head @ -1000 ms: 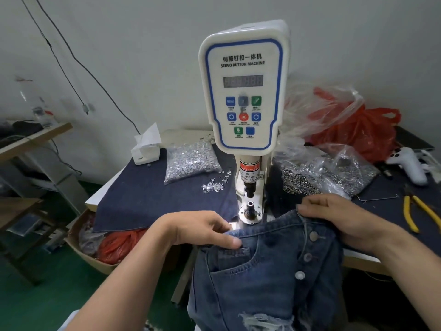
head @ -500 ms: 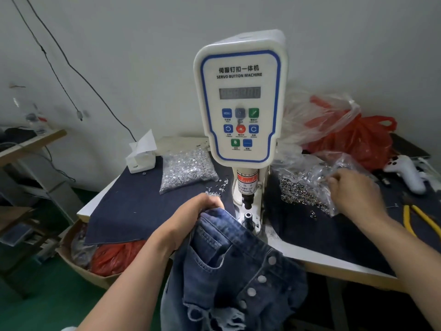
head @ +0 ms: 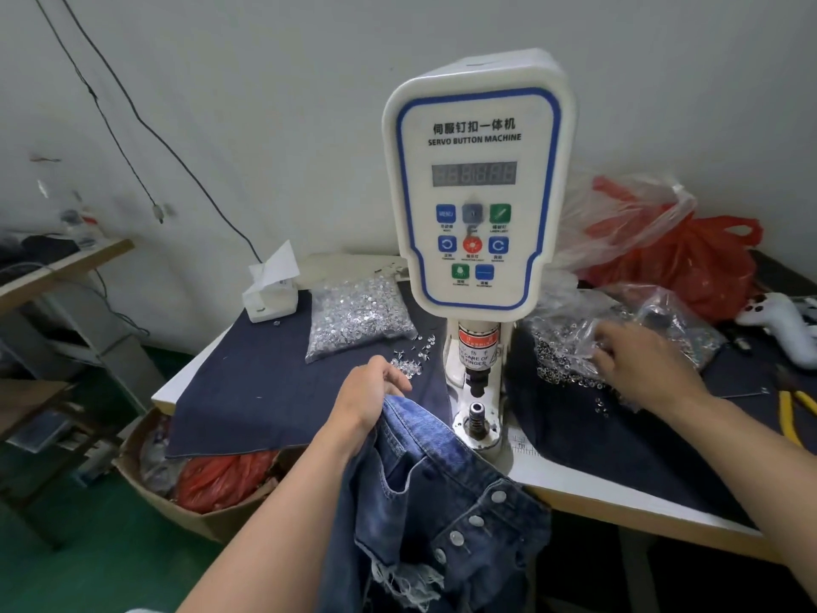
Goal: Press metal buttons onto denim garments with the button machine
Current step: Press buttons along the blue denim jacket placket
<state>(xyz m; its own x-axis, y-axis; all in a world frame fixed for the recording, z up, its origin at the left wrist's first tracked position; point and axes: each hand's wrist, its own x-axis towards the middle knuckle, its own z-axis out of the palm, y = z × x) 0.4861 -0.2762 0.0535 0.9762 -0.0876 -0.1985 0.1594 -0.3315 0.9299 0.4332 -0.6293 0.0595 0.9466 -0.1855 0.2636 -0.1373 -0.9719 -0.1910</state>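
A white servo button machine (head: 475, 192) stands at the table's middle, its bare lower die post (head: 477, 418) just in front. My left hand (head: 369, 391) grips the waistband of blue denim shorts (head: 424, 502), which hang over the table edge with several metal buttons down the fly. My right hand (head: 641, 365) reaches with curled fingers into a clear bag of dark metal button parts (head: 570, 347), right of the machine. Whether it holds a piece is hidden.
A clear bag of silver studs (head: 358, 316) and loose studs (head: 415, 356) lie left of the machine on dark cloth (head: 265, 391). Tissue box (head: 269, 294) behind. Red plastic bags (head: 689, 267), white controller (head: 782, 320), yellow pliers (head: 791, 413) at right. Cardboard box (head: 177, 493) below left.
My right hand let go of the shorts and moved right into the bag of button parts. My left hand pulled the shorts off the die toward the table edge.
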